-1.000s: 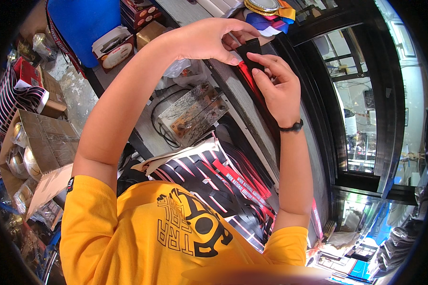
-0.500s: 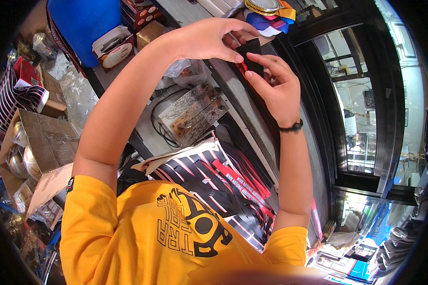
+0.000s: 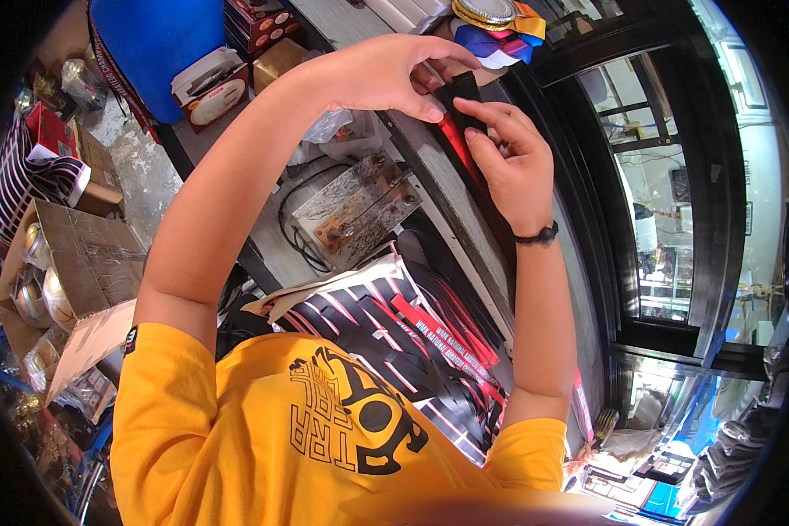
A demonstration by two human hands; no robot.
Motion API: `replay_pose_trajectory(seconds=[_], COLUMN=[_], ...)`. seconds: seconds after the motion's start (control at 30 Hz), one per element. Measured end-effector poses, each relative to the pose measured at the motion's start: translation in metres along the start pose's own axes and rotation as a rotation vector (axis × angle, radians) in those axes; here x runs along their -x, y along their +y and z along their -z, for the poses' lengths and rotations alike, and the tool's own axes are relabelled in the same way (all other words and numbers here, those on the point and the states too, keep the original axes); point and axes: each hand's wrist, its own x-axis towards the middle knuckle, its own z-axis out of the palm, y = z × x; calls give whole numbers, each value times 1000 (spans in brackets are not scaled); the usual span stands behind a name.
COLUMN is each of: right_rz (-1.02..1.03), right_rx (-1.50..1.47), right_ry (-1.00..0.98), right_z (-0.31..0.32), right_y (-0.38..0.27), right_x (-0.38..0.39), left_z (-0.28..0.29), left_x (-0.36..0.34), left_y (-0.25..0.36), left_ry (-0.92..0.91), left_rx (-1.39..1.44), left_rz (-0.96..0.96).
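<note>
Both hands meet over the grey work surface at a folded black ribbon (image 3: 465, 90) with a red stretch hanging below it. My left hand (image 3: 390, 77) reaches in from the left, its thumb and curled fingers closed at the ribbon's left edge. On the other side, my right hand (image 3: 515, 147), with a dark band at the wrist, pinches the black part between thumb and fingers. The ribbon's far end is hidden behind the fingers. Near my body lie several black, white and red printed ribbons (image 3: 438, 337).
A worn metal device (image 3: 357, 210) with a black cable stands left of the ribbons. Medals (image 3: 486, 10) with coloured ribbons lie at the far edge. An open cardboard box (image 3: 88, 254) is at left, a blue chair-like object (image 3: 158, 53) behind. Black-framed glass (image 3: 649, 193) borders the right.
The black ribbon has turned and looks narrower, and more of its red stretch shows below. My right thumb has shifted slightly up and right; my left hand has barely moved.
</note>
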Motion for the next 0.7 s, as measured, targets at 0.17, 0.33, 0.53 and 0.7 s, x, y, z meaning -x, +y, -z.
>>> replay_pose_trajectory(seconds=[0.17, 0.33, 0.53, 0.7], right_rz=[68, 22, 28, 6], right_rx=[38, 53, 89, 24], right_ry=[41, 40, 23, 38], right_z=[-1, -1, 0, -1], right_y=[1, -3, -5, -4], right_x=[-1, 0, 1, 0], left_z=[1, 0, 0, -1], left_x=[0, -2, -1, -1], left_y=[-2, -4, -3, -1], left_ry=[-2, 10, 18, 38], left_rx=[-45, -35, -68, -75], left_rz=[-6, -4, -7, -8])
